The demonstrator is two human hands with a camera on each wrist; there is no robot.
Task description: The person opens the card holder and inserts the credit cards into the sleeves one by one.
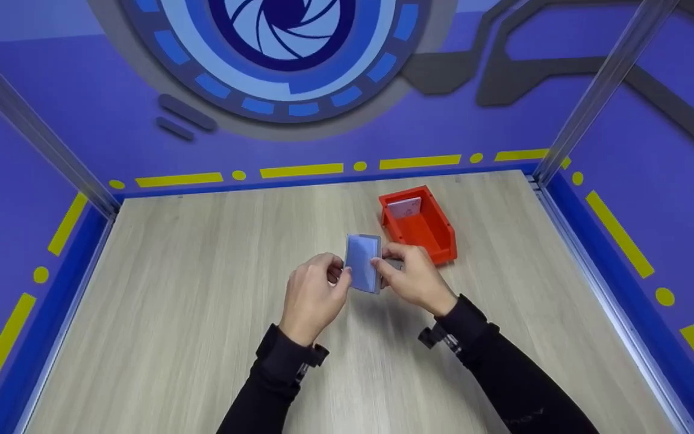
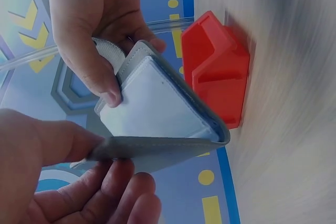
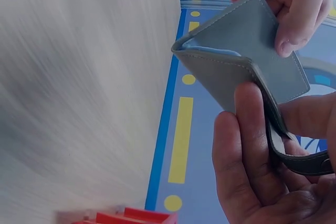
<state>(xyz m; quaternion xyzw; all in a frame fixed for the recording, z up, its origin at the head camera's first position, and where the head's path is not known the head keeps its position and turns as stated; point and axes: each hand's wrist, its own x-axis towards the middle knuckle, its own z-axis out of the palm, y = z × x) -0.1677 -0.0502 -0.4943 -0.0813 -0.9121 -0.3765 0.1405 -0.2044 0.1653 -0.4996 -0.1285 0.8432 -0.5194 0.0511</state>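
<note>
A small grey folding card holder point(image 1: 361, 259) with stitched edges is held partly open above the table, between both hands. My left hand point(image 1: 312, 293) pinches one cover flap between thumb and fingers. On the other side, my right hand point(image 1: 414, 277) grips the other cover, its thumb on the inner face. Inside, the left wrist view shows a pale, translucent sleeve point(image 2: 157, 103). A strap point(image 3: 304, 162) with what looks like a snap curves out by the right hand's fingers in the right wrist view.
A red open bin point(image 1: 416, 230) stands on the wooden table point(image 1: 202, 301), just beyond the right hand. Against its back wall leans a whitish card-like piece point(image 1: 404, 208). Blue-purple panels with yellow marks enclose the table at the back and sides.
</note>
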